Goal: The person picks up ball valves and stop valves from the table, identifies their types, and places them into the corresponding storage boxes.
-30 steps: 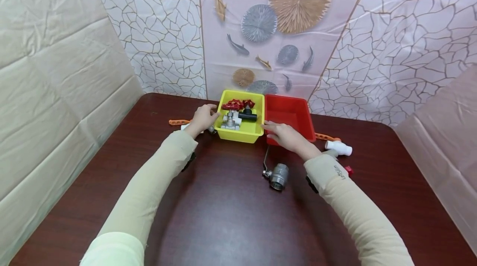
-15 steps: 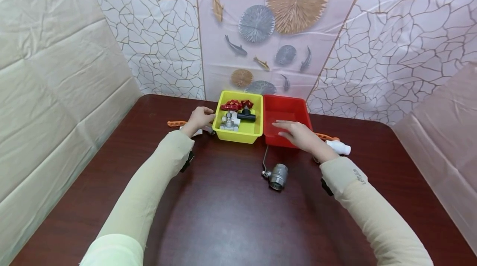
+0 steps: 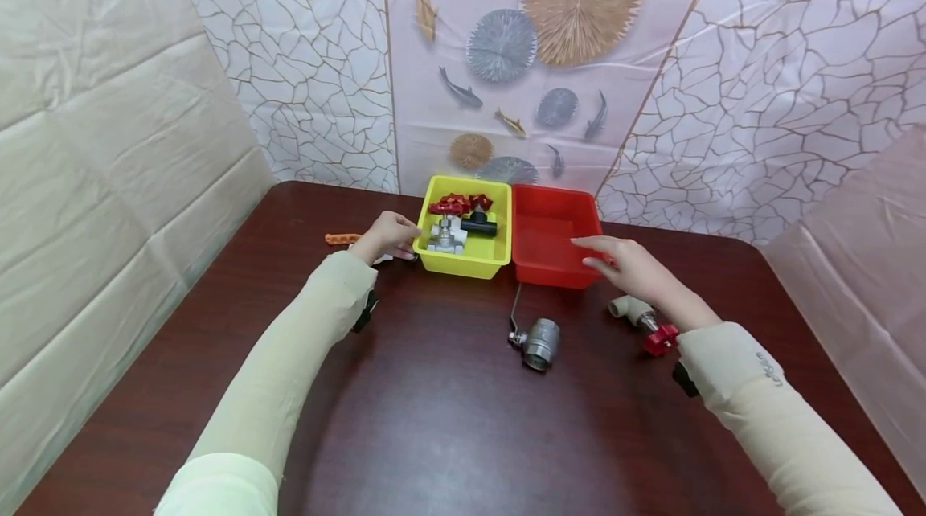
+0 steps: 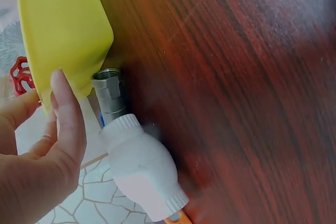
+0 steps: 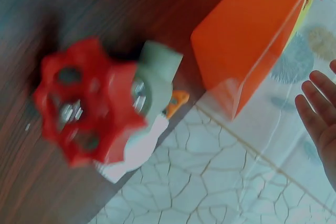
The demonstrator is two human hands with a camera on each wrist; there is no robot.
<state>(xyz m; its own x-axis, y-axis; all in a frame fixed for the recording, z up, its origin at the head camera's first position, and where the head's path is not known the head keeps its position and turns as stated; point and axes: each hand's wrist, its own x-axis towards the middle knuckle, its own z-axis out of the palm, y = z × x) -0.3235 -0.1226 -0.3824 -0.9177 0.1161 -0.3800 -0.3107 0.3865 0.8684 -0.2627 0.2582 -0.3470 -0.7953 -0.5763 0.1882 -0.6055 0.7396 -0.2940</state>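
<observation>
My left hand [image 3: 388, 236] is at the left rim of a yellow bin [image 3: 463, 263], fingers relaxed. In the left wrist view its thumb lies before the bin's outer wall and a finger is by the rim. Inside that bin lie valves with red handwheels [image 3: 450, 204] and a black tee-shaped piece [image 3: 479, 224]. My right hand [image 3: 637, 271] hovers by the right side of a red bin [image 3: 557, 273], fingers extended, holding nothing. Below it lies a beige valve [image 3: 631, 308] with a red handwheel [image 3: 661, 339].
A metal ball valve [image 3: 541, 343] with a long lever lies in front of the bins. Beside the left hand are a white ball valve [image 4: 142, 163] with an orange handle [image 3: 342, 239] and a metal fitting [image 4: 109, 93]. Another white valve [image 5: 137, 153] lies at right. Patterned cloth [image 3: 318, 58] stands behind.
My right hand has moved from the yellow bin's right edge across the red bin to its right side, uncovering the beige valve. My left hand has shifted slightly; the bins look still.
</observation>
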